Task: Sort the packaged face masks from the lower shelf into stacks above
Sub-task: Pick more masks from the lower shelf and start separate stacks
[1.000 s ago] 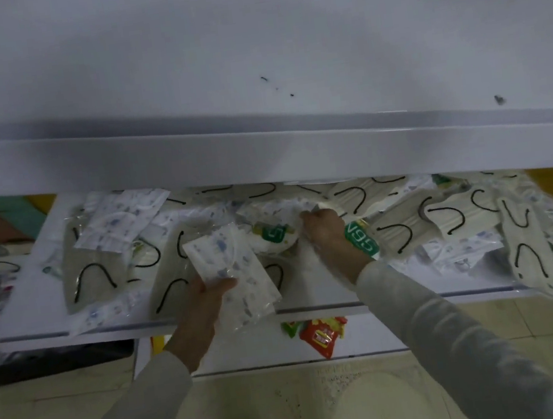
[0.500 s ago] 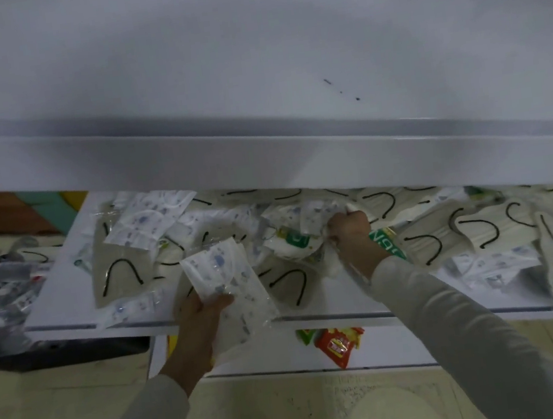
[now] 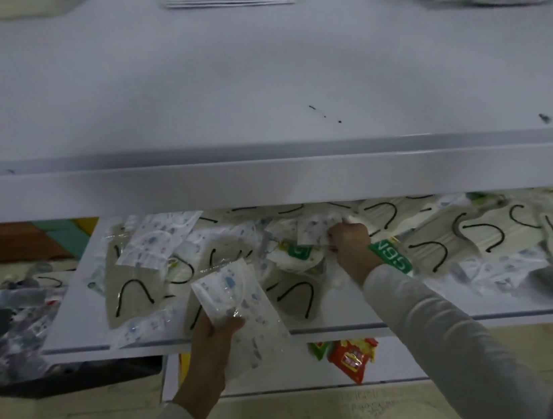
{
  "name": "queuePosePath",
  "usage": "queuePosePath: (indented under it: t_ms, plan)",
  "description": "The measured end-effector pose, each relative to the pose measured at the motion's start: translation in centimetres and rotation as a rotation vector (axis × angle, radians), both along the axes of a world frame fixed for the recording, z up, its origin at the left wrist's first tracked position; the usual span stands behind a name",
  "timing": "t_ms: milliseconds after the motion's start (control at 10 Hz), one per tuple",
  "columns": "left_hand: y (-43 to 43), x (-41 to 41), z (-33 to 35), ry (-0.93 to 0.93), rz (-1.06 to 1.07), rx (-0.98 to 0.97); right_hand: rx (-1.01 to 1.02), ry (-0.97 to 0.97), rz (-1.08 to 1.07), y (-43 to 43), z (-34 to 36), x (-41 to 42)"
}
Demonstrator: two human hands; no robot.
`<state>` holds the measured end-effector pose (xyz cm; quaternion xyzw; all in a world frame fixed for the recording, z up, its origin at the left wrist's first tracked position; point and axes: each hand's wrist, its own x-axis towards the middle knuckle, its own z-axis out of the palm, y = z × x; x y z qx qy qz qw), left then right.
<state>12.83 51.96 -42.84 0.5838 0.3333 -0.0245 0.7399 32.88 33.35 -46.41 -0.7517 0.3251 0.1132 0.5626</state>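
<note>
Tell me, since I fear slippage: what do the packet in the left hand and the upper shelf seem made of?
Packet: thin glossy clear plastic film, by its glare, crinkles and show-through. Upper shelf: smooth white with soft sheen, perhaps painted metal or laminate.

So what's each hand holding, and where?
The left hand grips a blue-speckled mask packet by its near edge; the right hand pinches a second speckled packet by its right edge.

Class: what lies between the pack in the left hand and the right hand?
Head view: a green-labelled mask pack and a beige pack with a black loop.
</note>
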Motion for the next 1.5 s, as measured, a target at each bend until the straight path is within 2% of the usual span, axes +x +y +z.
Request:
queuePosePath:
  t_ms: [100,200,300,400,500,600,700,800,900,1000,1200,1300,1400,1500]
  plan:
    - [0.1,0.0,-0.2,-0.009,0.003,0.010,0.021,-0.033,0.002,-1.3,-0.1,-0.5]
    - [-0.3,0.3,-0.5,-0.004,-0.004,-0.010,0.161,0.041,0.060,-2.2,0.6,-1.0]
    - [-1.0,0.8,-1.2,0.029,0.023,-0.018,0.077,0.001,0.147,-2.5,2.9,-3.2]
    - [-2.0,1.1,-1.4,0.045,0.045,-0.018,0.226,0.048,0.039,-1.9,2.5,-5.2]
    - [-3.2,1.6,-0.8,0.073,0.150,-0.179,0.277,0.085,0.159,-1.3,3.4,-8.8]
    - [-4.1,2.5,0.0,0.062,0.220,-0.322,0.172,0.039,0.416,-0.5,4.8,-12.1]
    - [-4.7,2.5,0.5,0.012,0.123,-0.145,0.072,-0.024,0.615,0.2,5.0,-13.6]
    - [-4.5,1.9,0.0,-0.009,0.058,-0.005,0.015,-0.109,0.559,0.5,5.1,-12.2]
    - [-3.8,1.3,-0.2,-0.011,0.042,-0.047,-0.142,-0.122,0.328,0.9,4.1,-7.8]
    - [-2.6,1.1,-0.6,-0.043,0.054,-0.065,-0.208,-0.116,0.193,1.0,1.8,-3.4]
    - [-0.3,1.3,-0.4,-0.032,0.148,-0.116,-0.086,-0.204,0.119,1.4,-2.4,-0.6]
    - [0.3,1.3,-0.9,0.001,0.169,-0.095,-0.158,-0.182,0.054,1.2,-1.6,-0.7]
    - [0.0,1.7,-1.0,-0.024,0.142,-0.066,-0.107,-0.180,-0.005,0.3,-1.0,-0.9]
    - [-0.8,2.1,-1.3,-0.044,0.124,-0.052,0.155,-0.097,-0.088,-0.6,0.1,-1.9]
